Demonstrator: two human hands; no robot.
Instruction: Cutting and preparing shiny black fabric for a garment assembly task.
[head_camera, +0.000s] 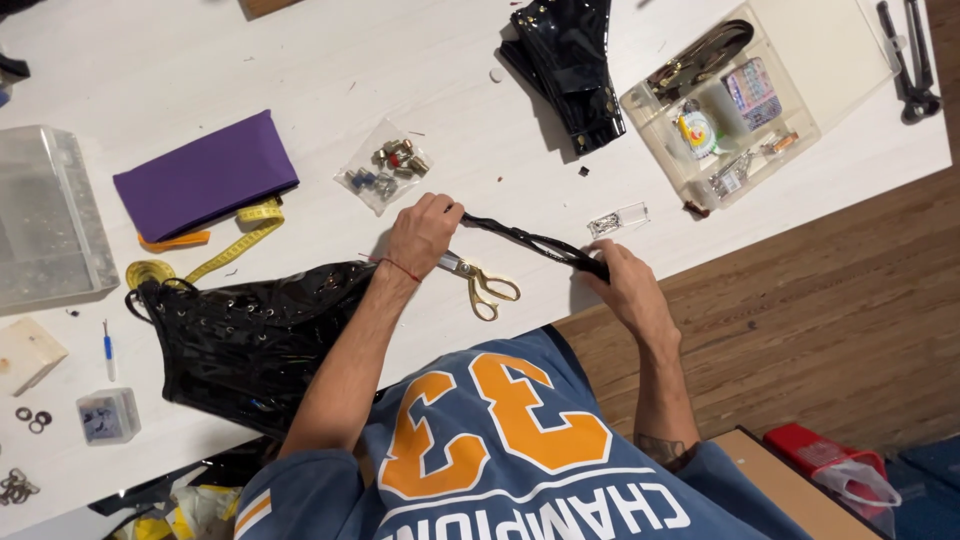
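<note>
Gripping a black strap (530, 240), both hands (423, 232) (625, 285) are closed.

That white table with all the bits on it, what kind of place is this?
Most likely a sewing or leathercraft workbench. Both hands, left hand and right hand, hold a glossy black strap over gold-handled scissors; a yellow tape measure and a bag of metal fittings lie on the white table.

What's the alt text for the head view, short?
A person's left hand and right hand hold a narrow glossy black strap stretched between them over a white table. Gold-handled scissors lie under it, with a black shiny garment, a purple pouch and a yellow tape measure to the left.
</note>
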